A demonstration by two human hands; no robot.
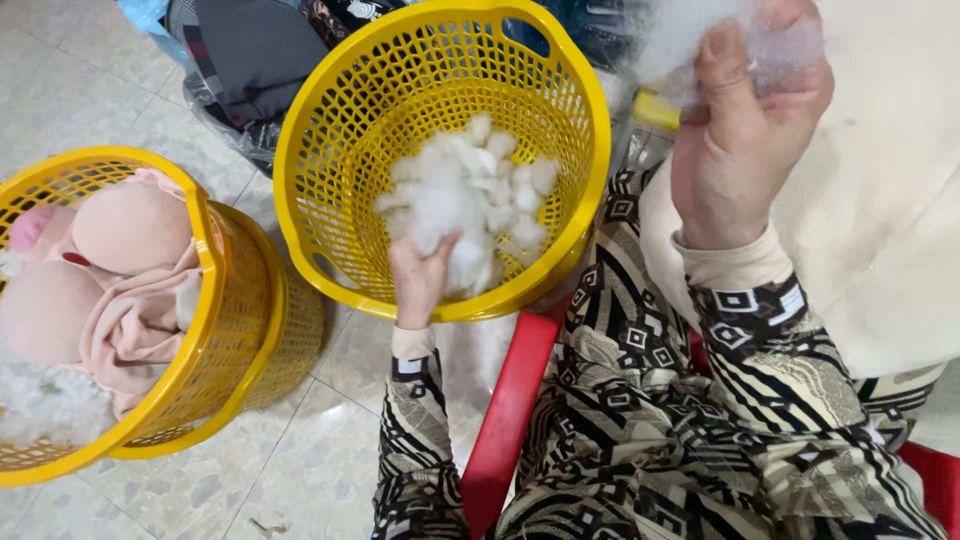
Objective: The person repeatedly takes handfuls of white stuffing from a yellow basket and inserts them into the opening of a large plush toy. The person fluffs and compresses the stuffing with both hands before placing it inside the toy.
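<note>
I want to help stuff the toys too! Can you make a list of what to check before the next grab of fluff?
1. Fluff left in the middle basket: ok, a pile of white stuffing lies at its bottom.
2. Left hand on the stuffing: ok, it reaches over the rim and touches the pile.
3. Right hand free: not ok, it is shut on a white tuft.
4. Cream fabric piece within reach: ok, it lies beside the right hand.
5. Side basket has room: cannot tell, pink stuffed pieces and fluff already fill much of it.
</note>
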